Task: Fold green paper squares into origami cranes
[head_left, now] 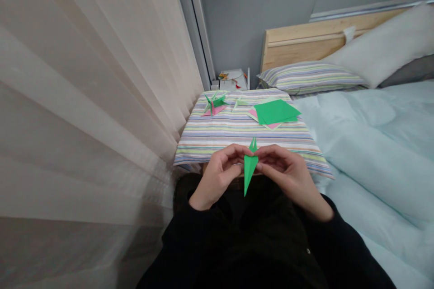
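Between my two hands is a green folded paper [250, 169], long and kite-shaped, with two narrow points at the top and one long point hanging down. My left hand [224, 169] pinches its left edge, fingertips near the middle fold. On the opposite edge, my right hand [286, 170] pinches it with thumb and fingers. Beyond them on the striped cloth [217, 137] lies a stack of green paper sheets [276, 111] with pink and pale sheets under it. Several folded paper cranes [215, 103], green, pink and pale, sit at the far left of the cloth.
A pale curtain [101, 99] hangs close on the left. The bed's light blue quilt [373, 144] is on the right, with a striped pillow [312, 76] and a wooden headboard [294, 49] behind. White items [232, 79] stand past the cloth's far edge.
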`<move>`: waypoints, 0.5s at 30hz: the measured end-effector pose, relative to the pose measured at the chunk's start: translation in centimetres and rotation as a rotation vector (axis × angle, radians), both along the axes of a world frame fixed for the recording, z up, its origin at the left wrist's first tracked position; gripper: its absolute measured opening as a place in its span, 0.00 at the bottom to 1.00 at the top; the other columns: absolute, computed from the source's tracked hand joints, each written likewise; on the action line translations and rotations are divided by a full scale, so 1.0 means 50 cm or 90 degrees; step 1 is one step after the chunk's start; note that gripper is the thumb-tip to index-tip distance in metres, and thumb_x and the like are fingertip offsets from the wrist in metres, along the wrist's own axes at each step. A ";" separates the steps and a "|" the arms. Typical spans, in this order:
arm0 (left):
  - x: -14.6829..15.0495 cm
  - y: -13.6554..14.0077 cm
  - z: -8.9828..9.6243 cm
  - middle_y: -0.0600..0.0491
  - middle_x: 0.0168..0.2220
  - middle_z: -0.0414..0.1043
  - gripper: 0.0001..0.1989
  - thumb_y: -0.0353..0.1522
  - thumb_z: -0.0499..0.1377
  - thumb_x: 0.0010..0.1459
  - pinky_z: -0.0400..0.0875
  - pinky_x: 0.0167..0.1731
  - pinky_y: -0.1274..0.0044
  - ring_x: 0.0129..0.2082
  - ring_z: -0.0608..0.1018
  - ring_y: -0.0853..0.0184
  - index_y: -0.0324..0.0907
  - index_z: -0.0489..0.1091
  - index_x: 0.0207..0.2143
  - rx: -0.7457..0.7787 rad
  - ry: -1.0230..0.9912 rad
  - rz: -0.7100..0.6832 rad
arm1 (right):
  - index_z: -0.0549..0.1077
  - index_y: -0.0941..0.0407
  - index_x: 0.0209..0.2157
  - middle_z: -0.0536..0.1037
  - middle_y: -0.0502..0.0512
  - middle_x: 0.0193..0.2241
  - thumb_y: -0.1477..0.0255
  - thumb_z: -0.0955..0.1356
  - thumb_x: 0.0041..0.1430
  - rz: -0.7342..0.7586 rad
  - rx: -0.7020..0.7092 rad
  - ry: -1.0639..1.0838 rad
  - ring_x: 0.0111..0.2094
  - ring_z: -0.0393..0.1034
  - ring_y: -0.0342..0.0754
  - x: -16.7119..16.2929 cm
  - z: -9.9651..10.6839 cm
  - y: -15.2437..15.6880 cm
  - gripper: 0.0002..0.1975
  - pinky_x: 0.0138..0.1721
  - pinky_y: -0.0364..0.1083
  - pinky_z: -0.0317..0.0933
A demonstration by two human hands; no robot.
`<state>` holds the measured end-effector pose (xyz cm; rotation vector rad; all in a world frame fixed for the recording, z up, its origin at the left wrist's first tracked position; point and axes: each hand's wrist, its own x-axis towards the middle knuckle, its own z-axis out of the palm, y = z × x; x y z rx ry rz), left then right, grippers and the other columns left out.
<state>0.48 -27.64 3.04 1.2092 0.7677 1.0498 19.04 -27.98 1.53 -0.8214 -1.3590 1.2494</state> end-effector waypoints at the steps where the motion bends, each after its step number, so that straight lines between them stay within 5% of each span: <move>1: -0.001 0.000 0.001 0.49 0.39 0.79 0.10 0.29 0.64 0.57 0.75 0.40 0.75 0.38 0.81 0.64 0.43 0.77 0.42 0.008 -0.002 -0.006 | 0.79 0.53 0.39 0.83 0.53 0.35 0.68 0.76 0.57 0.003 0.002 -0.002 0.36 0.79 0.49 0.001 0.000 0.000 0.09 0.42 0.49 0.76; 8: -0.001 0.001 0.016 0.50 0.36 0.77 0.08 0.27 0.64 0.54 0.73 0.40 0.76 0.38 0.78 0.65 0.40 0.78 0.38 0.048 0.053 0.000 | 0.78 0.53 0.39 0.80 0.51 0.36 0.75 0.75 0.56 0.006 0.008 -0.049 0.37 0.76 0.47 0.004 0.001 -0.003 0.08 0.38 0.46 0.74; 15: 0.008 0.006 0.019 0.53 0.32 0.75 0.09 0.32 0.71 0.50 0.70 0.35 0.78 0.33 0.75 0.68 0.39 0.76 0.33 0.040 0.116 0.061 | 0.78 0.54 0.33 0.79 0.50 0.31 0.72 0.75 0.57 -0.009 0.032 -0.075 0.35 0.75 0.46 0.000 0.008 0.001 0.03 0.37 0.44 0.72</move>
